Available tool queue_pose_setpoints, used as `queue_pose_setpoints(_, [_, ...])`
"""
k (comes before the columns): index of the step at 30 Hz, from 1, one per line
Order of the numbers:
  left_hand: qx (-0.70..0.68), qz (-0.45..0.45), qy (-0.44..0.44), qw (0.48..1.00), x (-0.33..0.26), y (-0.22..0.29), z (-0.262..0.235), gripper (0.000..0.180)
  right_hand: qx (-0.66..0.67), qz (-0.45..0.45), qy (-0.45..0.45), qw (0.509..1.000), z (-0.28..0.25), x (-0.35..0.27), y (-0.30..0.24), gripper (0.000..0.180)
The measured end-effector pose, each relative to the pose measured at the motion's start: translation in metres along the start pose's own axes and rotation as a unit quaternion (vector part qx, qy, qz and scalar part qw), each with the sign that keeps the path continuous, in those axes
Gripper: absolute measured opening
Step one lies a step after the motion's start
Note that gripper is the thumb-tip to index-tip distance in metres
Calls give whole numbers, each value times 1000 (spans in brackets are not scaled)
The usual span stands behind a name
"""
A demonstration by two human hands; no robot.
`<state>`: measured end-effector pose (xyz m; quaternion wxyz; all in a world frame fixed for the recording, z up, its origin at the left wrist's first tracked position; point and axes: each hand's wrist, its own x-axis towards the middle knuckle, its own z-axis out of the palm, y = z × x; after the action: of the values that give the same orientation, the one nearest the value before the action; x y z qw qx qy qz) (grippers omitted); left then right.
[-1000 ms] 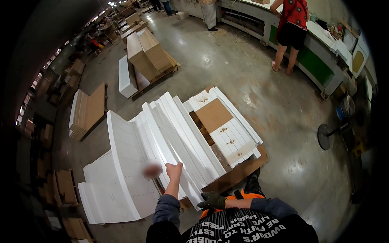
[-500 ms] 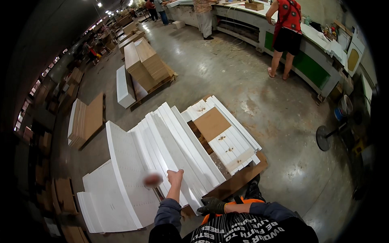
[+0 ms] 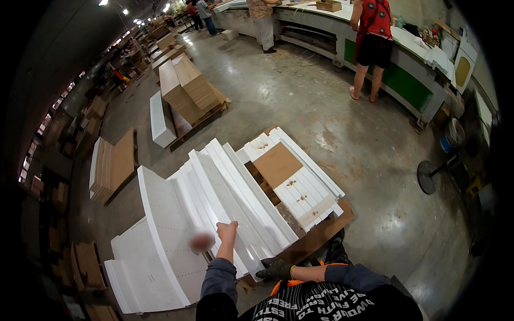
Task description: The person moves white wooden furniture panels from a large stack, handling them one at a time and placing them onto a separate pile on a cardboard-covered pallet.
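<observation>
My bare left hand reaches over a stack of long white panels, its fingers closed on the long edge of one white panel. Beside it is a blurred reddish-brown patch; I cannot tell what it is. My right hand, in a dark glove, grips the near end of the same panel, close to my body. Left of my hands, a wide white panel with rows of small holes lies on the pile. The undersides of my fingers are hidden.
White strips under a brown board lie on the right of the pallet. Beyond stand pallets of wood-coloured boards and brown sheets. A person stands by a long workbench. A dark round stand base is at right.
The view has shifted a little, moving the background slightly left. Both hands keep their hold, and the near end of the panel sits slightly further left and up.
</observation>
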<state>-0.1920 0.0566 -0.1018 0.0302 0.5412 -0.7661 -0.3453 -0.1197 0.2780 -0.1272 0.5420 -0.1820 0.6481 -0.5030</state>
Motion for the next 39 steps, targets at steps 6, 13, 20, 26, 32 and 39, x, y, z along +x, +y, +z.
queue_pose_setpoints(6, [26, 19, -2, 999, 7, -17, -2, 65, 128, 30, -42, 990, 5, -2, -10, 64])
queue_pose_setpoints(13, [64, 30, -9, 997, -39, -5, 1, 64, 3, -29, 39, 999, 15, 27, 30, 64])
queue_pose_setpoints(20, [101, 19, 10, 995, -46, -25, 2, 64, -26, 2, 23, 999, 20, 21, 8, 50])
queue_pose_setpoints(26, [106, 15, 14, 994, -42, -31, 4, 64, -139, 14, 2, 990, 17, 14, 10, 71])
queue_pose_setpoints(32, [92, 9, 12, 996, -36, -36, 14, 63, 114, 51, 40, 991, 21, 12, 45, 69])
queue_pose_setpoints(39, [70, 4, 9, 997, -25, -40, 19, 63, 353, 22, 64, 933, 20, 3, 46, 55])
